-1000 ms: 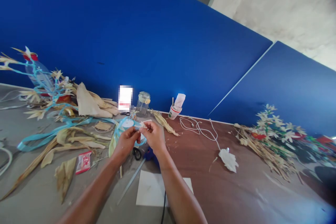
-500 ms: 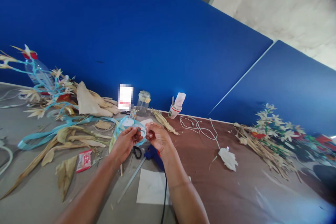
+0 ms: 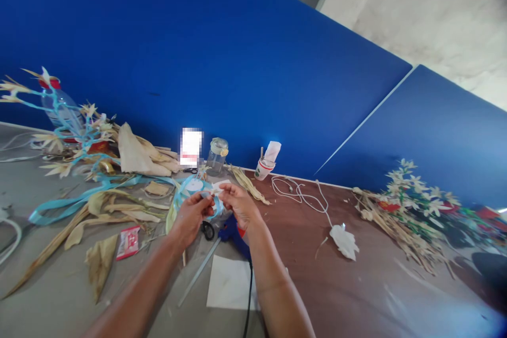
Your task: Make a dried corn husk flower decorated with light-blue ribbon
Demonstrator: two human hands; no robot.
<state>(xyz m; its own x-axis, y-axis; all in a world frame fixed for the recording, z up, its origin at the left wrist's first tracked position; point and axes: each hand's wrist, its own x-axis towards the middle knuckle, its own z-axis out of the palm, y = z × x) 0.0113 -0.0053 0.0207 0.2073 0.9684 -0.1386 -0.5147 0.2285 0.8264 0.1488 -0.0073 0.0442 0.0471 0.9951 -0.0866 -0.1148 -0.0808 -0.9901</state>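
Pinching what, and where?
— Small pale piece [image 3: 215,190], between the hands, before the blue ribbon [image 3: 184,189]. Left hand [image 3: 193,216] pinches it; right hand [image 3: 241,206] close beside, pinching or not, can't tell. Fine shaping, probably.
— Next?
— Likely wants steady fingertips.

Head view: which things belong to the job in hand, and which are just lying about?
Likely in the job:
pale piece between left hand and right hand
blue ribbon
husks
scissors
glue gun

Apparently just lying about:
sachet
jar
cup
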